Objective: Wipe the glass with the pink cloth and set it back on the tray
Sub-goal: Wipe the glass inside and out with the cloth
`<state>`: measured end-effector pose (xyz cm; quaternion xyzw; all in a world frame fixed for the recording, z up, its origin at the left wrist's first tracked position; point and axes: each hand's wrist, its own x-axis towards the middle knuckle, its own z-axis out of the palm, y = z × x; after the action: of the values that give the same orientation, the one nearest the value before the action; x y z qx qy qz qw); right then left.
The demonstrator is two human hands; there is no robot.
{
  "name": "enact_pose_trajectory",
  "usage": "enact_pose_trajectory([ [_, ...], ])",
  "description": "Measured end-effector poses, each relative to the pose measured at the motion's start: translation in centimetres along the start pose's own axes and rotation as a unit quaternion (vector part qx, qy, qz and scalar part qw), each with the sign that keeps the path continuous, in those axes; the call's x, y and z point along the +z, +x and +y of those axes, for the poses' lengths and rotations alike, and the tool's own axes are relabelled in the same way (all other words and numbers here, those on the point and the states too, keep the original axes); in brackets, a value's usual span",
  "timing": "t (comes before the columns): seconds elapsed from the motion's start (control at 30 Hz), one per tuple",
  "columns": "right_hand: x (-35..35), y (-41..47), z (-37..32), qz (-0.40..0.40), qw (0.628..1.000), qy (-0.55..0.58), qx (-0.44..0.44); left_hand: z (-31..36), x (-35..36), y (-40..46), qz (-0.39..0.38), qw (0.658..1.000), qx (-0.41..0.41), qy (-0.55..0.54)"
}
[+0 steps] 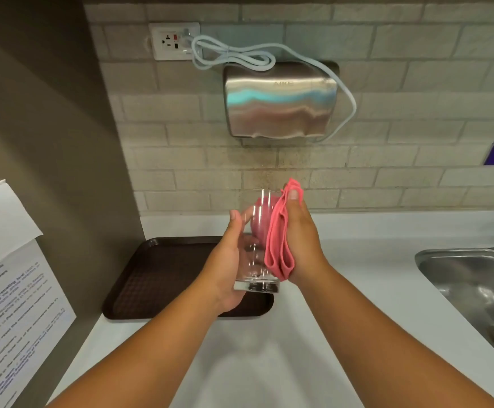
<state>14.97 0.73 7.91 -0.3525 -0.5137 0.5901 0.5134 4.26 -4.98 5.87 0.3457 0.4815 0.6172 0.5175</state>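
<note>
A clear drinking glass [257,260] is held upright in the air above the counter, over the right end of the dark brown tray [157,275]. My left hand [228,260] wraps around its left side and base. My right hand [301,242] presses the folded pink cloth [279,234] against the glass's right side, thumb at the rim. Part of the cloth shows pink through the glass near its top. The tray has nothing on it where visible.
A steel sink [475,287] sits at the right of the white counter [357,275]. A steel hand dryer [281,104] hangs on the tiled wall above, its cord running to a socket [173,41]. Paper notices [13,275] hang on the left wall.
</note>
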Motion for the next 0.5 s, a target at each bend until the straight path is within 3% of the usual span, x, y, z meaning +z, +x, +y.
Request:
enact_pose_trajectory([
  [0.17, 0.6, -1.7, 2.9, -0.027, 0.997, -0.068, -0.011, 0.4, -0.3, 0.3, 0.03, 0.999, -0.016, -0.032],
  [0.27, 0.4, -2.2, 3.4, -0.007, 0.992, -0.116, -0.048, 0.3, -0.2, 0.3, 0.067, 0.997, 0.011, 0.043],
  [0.37, 0.2, -2.2, 3.5, 0.001, 0.984, -0.156, -0.083, 0.1, 0.2, 0.1, 0.038, 0.989, 0.028, 0.138],
  [0.5, 0.5, -2.0, 3.0, 0.012, 0.981, -0.168, -0.091, 0.1, 0.8, -0.2, 0.019, 0.99, 0.052, 0.129],
])
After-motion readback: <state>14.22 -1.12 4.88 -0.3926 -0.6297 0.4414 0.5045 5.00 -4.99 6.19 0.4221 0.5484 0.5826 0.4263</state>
